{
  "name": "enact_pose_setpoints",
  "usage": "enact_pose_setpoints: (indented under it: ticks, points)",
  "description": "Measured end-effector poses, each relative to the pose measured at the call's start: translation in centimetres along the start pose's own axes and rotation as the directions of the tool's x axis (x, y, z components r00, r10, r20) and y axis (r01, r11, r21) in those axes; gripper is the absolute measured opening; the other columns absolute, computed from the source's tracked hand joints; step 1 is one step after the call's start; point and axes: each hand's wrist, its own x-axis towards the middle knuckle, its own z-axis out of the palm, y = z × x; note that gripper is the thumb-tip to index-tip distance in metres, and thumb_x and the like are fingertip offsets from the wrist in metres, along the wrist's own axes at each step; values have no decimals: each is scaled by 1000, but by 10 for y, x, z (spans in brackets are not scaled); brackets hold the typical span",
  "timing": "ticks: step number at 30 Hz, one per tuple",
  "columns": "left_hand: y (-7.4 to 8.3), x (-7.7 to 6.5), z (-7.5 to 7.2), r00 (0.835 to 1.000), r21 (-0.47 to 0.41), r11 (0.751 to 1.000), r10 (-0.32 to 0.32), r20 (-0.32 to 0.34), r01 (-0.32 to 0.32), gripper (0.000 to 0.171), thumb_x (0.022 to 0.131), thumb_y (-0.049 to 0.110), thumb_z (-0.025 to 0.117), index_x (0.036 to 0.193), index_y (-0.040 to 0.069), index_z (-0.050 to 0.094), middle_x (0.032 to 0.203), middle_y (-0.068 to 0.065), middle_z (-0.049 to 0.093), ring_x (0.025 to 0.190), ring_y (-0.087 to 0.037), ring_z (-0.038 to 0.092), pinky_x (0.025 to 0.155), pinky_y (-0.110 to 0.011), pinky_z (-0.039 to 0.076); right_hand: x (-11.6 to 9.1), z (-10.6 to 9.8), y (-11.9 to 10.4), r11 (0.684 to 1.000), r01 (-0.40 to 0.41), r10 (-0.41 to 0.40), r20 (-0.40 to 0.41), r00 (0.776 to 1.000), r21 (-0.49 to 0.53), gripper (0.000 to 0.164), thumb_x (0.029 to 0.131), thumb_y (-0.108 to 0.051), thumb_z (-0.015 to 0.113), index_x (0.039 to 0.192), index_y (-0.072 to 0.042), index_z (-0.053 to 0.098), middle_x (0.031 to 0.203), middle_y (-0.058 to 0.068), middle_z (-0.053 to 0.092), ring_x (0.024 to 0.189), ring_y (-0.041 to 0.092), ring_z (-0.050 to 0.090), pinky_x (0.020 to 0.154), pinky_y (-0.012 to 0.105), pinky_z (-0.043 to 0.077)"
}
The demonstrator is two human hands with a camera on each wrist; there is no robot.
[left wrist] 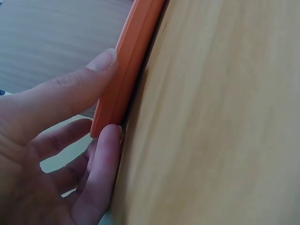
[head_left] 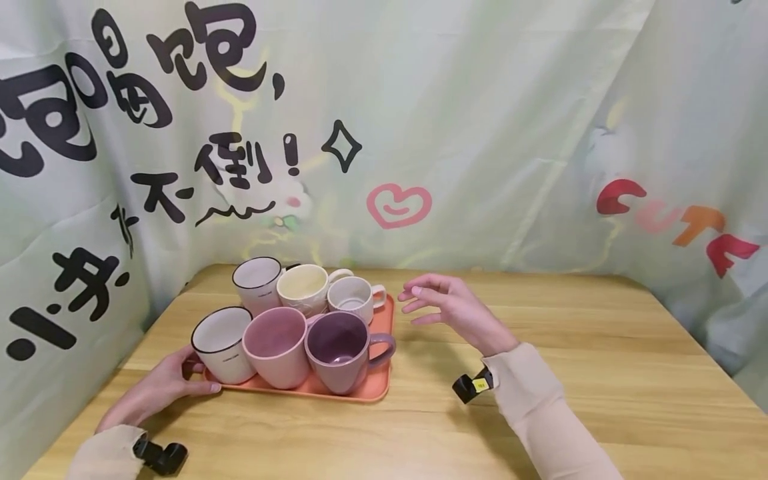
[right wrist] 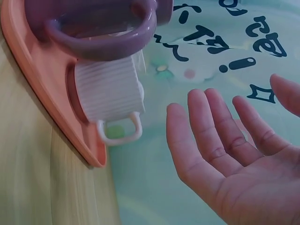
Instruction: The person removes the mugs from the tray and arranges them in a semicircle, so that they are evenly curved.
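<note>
An orange tray (head_left: 378,385) carries mugs in two rows. In front stand a white mug (head_left: 225,353) with a dark rim, a pink mug (head_left: 277,353) and a purple mug (head_left: 339,363). Behind them are a pale mug (head_left: 257,287) with a dark rim, a cream mug (head_left: 305,293) and a small ribbed white cup (right wrist: 108,89). My left hand (head_left: 165,387) grips the tray's front left corner, thumb on its side wall (left wrist: 126,61) in the left wrist view. To the tray's right, my right hand (head_left: 453,310) hovers with fingers loosely spread, touching nothing.
The wooden table (head_left: 540,413) extends to the right and in front of the tray. A printed cloth (head_left: 480,133) hangs behind and at both sides. Black wrist cameras (head_left: 162,457) sit on both cuffs.
</note>
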Motion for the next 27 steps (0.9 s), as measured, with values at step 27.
enact_pose_setpoints:
  ticks: [27]
  points:
    - [-1,2,3,1000,17,1000,0,-1,0,67,81,10,86,128,-16,45,101,-10,58,88,-18,53,76,-25,44,1,7,17,988,-31,13,119,993,151,22,103,-7,53,120,5,61,117,16,66,103,25,66,90,60,51]
